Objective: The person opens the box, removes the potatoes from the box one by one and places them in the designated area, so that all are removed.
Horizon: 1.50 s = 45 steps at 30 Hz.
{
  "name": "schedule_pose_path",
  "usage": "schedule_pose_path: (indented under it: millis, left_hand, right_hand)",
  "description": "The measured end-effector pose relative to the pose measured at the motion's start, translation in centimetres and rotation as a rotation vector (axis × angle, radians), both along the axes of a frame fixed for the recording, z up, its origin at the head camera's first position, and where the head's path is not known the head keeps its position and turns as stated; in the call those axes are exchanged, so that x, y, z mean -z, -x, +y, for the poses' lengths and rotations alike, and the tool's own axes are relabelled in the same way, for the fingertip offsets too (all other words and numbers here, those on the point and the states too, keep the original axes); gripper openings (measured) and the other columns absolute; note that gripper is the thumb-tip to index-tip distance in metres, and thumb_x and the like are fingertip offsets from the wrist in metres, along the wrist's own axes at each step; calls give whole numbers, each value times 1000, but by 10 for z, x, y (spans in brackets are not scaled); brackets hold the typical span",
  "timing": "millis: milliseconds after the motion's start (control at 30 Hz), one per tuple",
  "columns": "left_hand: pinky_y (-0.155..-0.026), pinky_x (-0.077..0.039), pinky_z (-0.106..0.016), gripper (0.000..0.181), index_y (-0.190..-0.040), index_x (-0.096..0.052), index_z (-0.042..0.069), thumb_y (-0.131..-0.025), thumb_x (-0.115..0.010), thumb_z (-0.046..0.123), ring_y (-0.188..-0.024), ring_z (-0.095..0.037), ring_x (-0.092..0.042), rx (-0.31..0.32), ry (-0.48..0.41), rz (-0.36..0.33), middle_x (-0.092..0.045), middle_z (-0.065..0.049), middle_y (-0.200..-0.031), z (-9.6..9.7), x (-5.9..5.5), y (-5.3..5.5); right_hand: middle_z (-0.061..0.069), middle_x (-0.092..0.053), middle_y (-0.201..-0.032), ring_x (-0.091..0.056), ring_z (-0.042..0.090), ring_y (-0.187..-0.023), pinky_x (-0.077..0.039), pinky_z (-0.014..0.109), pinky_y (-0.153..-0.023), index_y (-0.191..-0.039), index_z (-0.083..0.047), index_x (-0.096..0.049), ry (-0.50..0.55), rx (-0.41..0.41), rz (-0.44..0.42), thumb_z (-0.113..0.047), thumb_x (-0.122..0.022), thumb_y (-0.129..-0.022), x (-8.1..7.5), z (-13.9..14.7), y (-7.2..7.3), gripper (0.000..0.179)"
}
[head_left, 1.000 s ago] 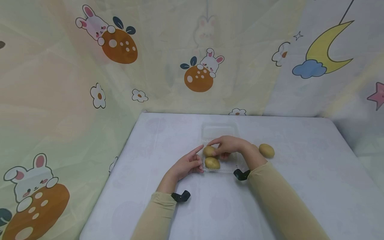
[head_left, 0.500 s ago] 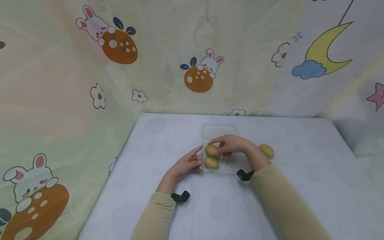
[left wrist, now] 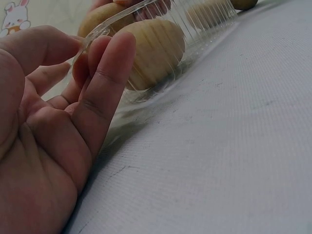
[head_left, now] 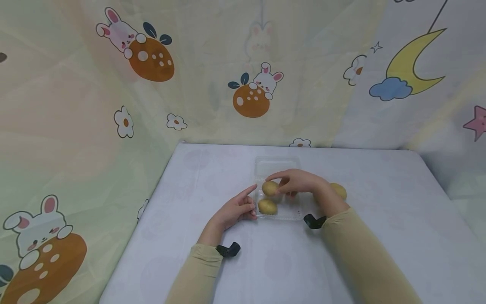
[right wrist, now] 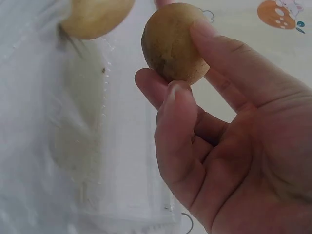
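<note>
My right hand point(head_left: 300, 181) pinches a potato point(right wrist: 170, 44) between thumb and fingers, above the clear plastic clamshell box point(head_left: 290, 213). Its lid point(head_left: 277, 164) lies folded back, away from me. A second potato point(head_left: 267, 207) sits in the near left part of the box; the left wrist view shows this potato point(left wrist: 156, 53) through the ribbed wall. At the box's left edge is my left hand point(head_left: 236, 211), its thumb and fingertips pinching the rim and the index finger pointing forward. Another potato point(head_left: 339, 191) lies on the table to the right, partly hidden by my right wrist.
A white cloth covers the table point(head_left: 265, 261). Behind it hangs a printed curtain point(head_left: 205, 76) with rabbits, flowers and a moon. Black wrist cameras point(head_left: 229, 250) sit on both wrists, the right wrist camera point(head_left: 314, 221) close to the box's near right corner.
My right hand has moved right and slightly away from me with the potato, widening the gap to the potato in the box. My left hand stays at the box's edge.
</note>
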<state>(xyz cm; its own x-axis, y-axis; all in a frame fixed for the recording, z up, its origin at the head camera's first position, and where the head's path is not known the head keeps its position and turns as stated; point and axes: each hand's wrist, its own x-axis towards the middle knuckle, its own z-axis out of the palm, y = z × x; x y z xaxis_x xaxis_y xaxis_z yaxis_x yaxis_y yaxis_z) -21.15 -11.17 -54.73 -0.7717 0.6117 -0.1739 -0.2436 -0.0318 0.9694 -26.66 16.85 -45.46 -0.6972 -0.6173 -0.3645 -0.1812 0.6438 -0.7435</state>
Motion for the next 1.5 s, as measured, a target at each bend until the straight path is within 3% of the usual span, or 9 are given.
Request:
schedule_pose_path:
  millis: [133,533,767,1033,1233,1500]
  left_hand:
    - [-85,-60,-38,67,-155,-30,34,-99,-58,9,-82,-17,-66,4,-1,-1,-53,-2,-94,1,0,0]
    - [-85,-60,-38,70,-157,-24,29,-99,-57,8,-81,-17,-65,6,15,11,-54,-3,-94,1,0,0]
    - [-85,-60,-39,70,-157,-25,29,-99,-57,7,-81,-17,-65,0,13,3,-54,-3,-94,2,-1,-1]
    - [-86,-60,-39,70,-157,-25,29,-99,-58,9,-82,-17,-66,-1,14,7,-54,-3,-94,2,-1,0]
    - [-85,-60,-39,70,-157,-25,29,-98,-58,8,-81,-16,-65,2,0,4,-54,-3,-93,2,-1,0]
    - [-86,-60,-38,70,-157,-26,30,-99,-56,7,-82,-17,-65,5,0,8,-54,-3,-94,2,0,1]
  right_hand:
    - [3,-68,-106,-64,31,-81,-57,36,-68,-135,-43,-55,0,19,3,-36,-72,-90,-4,7,-3,48]
    - [4,-64,-98,-57,23,-74,-54,38,-67,-129,-51,-57,-31,130,34,-47,-75,-84,-6,37,-16,48]
    - [5,-61,-98,-56,24,-84,-51,34,-70,-125,-54,-58,-52,202,47,-53,-76,-80,-6,51,-26,48]
    - [7,-62,-97,-57,25,-74,-50,36,-67,-128,-51,-57,-21,204,58,-48,-75,-83,-6,67,-33,49]
    - [17,-64,-98,-57,24,-67,-51,36,-64,-131,-47,-56,1,195,80,-44,-74,-86,-8,80,-38,48]
    - [4,-67,-96,-61,24,-74,-53,34,-68,-132,-43,-56,29,221,118,-40,-75,-87,-6,104,-48,49]
